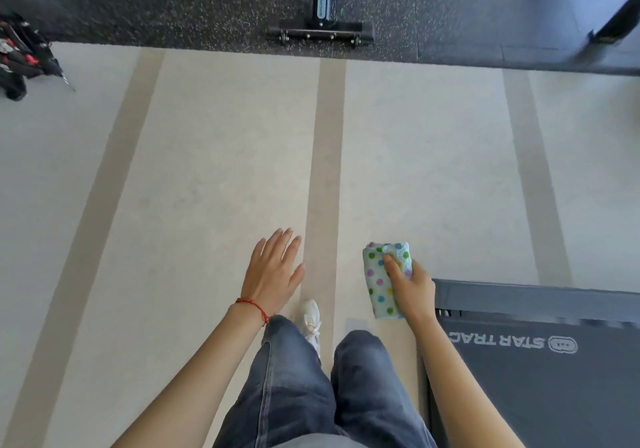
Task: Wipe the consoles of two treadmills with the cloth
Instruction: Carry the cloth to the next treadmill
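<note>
My right hand [412, 291] grips a folded white cloth [379, 283] with coloured polka dots, held out over the pale floor. My left hand [272, 269] is empty, palm down with fingers spread, a red string on its wrist. The rear end of a grey treadmill deck [540, 371] marked STAR TRAC lies at the lower right, just right of my right hand. No treadmill console is in view.
I stand on a pale floor [225, 170] with beige stripes; my jeans and a white shoe [310, 319] show below. Ahead, dark speckled rubber flooring [173, 7] carries a black machine base [320, 33]. A black and red bag [20, 56] lies far left.
</note>
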